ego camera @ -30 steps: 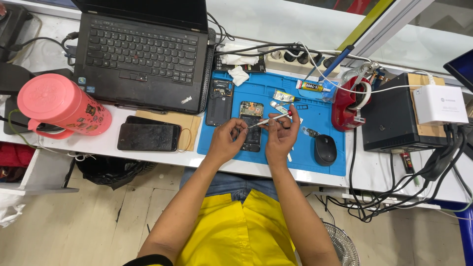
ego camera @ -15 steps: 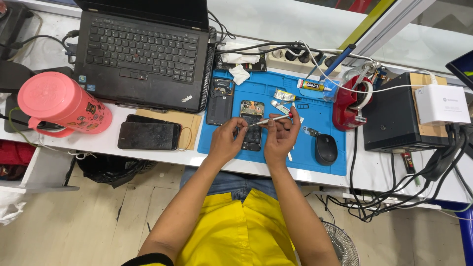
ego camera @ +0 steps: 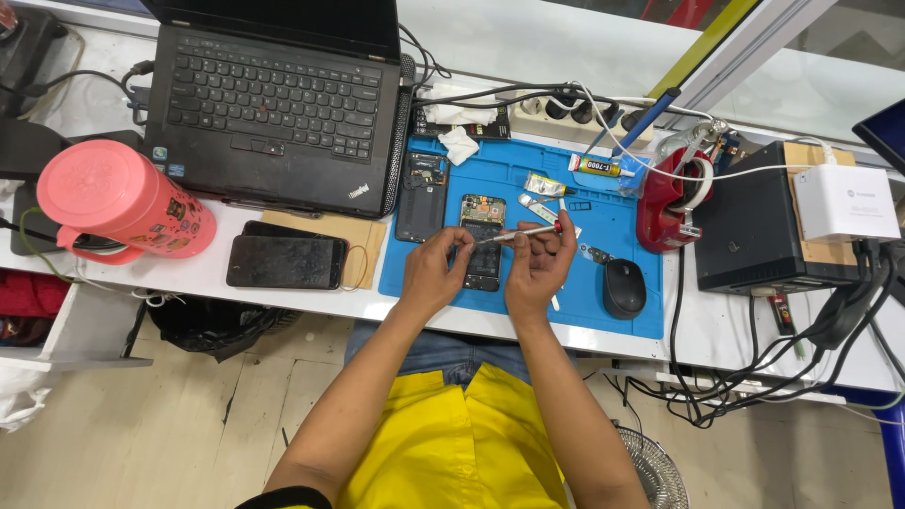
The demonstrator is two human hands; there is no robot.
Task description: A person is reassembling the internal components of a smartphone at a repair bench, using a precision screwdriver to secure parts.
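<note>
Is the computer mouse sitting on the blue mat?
Yes, the black mouse rests on the blue mat, near its right edge, just right of the right hand.

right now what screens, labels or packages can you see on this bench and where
Laptop: far left, black, lid open, its screen barely in view.
Dark phone: bench's front edge, left of the blue mat, black glass up.
Glue tube: mat's far edge, white printed label.
White box: on the black case at right, small grey mark.
Pink jug: far left, small stickers.

The hands (ego camera: 485, 273) hide the opened phone's (ego camera: 483, 221) lower half (perhaps screws).
</note>
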